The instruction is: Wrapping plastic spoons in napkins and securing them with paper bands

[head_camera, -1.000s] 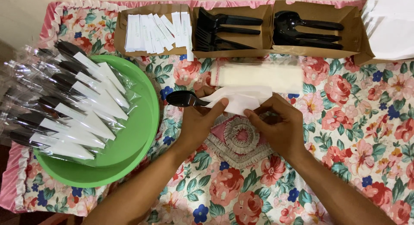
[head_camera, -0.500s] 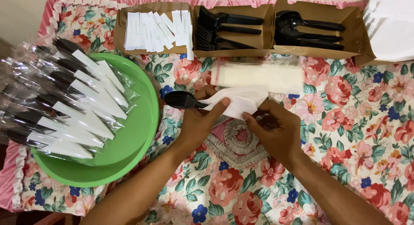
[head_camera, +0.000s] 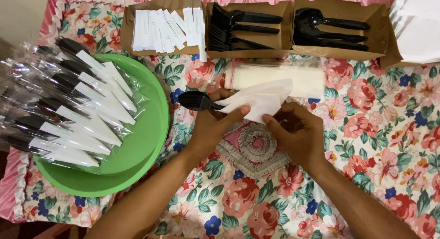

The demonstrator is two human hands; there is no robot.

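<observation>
The left hand [head_camera: 211, 124] pinches the white napkin [head_camera: 259, 101] around a black spoon [head_camera: 195, 100]. The right hand [head_camera: 295, 133] pinches its edge at 3 o'clock; better wrap it tight.

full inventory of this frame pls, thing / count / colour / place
white napkin: one, white, table centre, held by both hands, wrapped around the spoon
black spoon: one, black plastic, bowl sticking out left of the napkin
napkin pack: one, white in clear wrap, just behind the hands
sachets: a dozen or so, white, back-left cardboard box
forks: several, black, middle cardboard box
spoons: several, black, right cardboard box
white stack: count unclear, white, back-right corner
wrapped cutlery sets: many, clear bags with black and white contents, piled on the bowl
green bowl: one, green, left side
tablecloth: one, floral red and pink, covering the table
left hand: on the napkin's left part
right hand: on the napkin's lower right edge
</observation>
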